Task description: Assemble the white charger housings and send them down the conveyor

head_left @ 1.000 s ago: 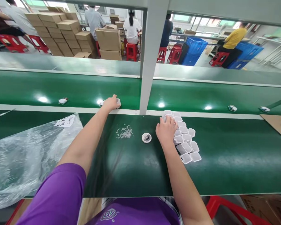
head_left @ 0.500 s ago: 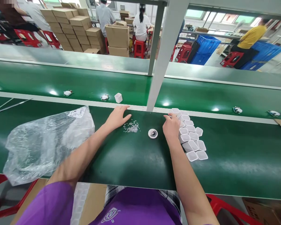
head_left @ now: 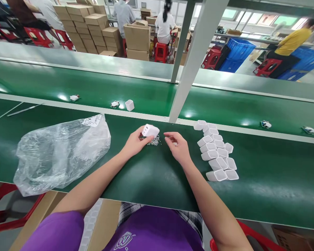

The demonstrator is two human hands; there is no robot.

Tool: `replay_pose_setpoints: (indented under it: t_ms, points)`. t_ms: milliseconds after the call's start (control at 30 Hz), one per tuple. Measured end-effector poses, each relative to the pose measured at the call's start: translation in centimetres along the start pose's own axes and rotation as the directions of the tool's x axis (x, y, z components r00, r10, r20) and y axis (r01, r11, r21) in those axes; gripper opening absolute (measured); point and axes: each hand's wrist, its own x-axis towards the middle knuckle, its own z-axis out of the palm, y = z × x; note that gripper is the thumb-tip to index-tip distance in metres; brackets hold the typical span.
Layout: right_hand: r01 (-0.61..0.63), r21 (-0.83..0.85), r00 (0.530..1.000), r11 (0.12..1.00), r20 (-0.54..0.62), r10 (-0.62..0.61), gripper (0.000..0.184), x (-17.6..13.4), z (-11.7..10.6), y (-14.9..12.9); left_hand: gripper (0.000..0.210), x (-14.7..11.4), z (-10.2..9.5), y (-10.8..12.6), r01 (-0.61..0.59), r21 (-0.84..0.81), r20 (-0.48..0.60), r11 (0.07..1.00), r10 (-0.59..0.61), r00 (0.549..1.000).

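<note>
My left hand grips a white plastic charger housing between thumb and fingers; small slots show on the end facing left. Just beneath it lies a pile of tiny clear pieces on the green bench. To the right, my right hand is loosely curved, thumb and fingers apart, with no object seen in its grasp. It covers most of the small round white dish, of which only a sliver shows. Beyond that hand, several open white housings lie packed in uneven rows.
A clear plastic bag with a handwritten label covers the bench's left side. Tweezers lie behind it. On the green belt sit one white housing and several small circuit assemblies. A white post rises at the bench's back edge.
A white housing is now in my left hand, over the clear pieces. My right hand has moved left from the housing rows to above the round dish. The camera view has shifted slightly.
</note>
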Motion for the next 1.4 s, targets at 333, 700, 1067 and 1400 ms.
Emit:
replay_pose_setpoints:
  t_ms: [333,700,1067,1400]
  points:
    - [0.189,-0.509,0.980,0.840,0.156,-0.126,0.019,-0.6,1.6,1.2,0.046,0.1,-0.9,0.1,0.012,0.175,0.022,0.984,-0.016,1.000]
    - [0.201,-0.282,0.966,0.938,-0.101,-0.237,0.016,-0.5,0.3,-0.4,0.032,-0.2,-1.0,0.6,0.143,-0.113,0.214,0.983,-0.117,0.970]
    - [0.308,-0.238,0.918,0.921,-0.181,-0.353,0.014,-0.9,-0.1,-1.3,0.034,-0.8,-0.1,1.3,0.350,-0.484,0.333,0.802,-0.201,0.921]
    - [0.196,0.066,0.966,0.978,-0.186,-0.181,0.007,-0.5,-0.8,-1.9,0.035,-1.0,0.0,1.4,0.410,-0.587,0.376,0.698,-0.213,0.902]
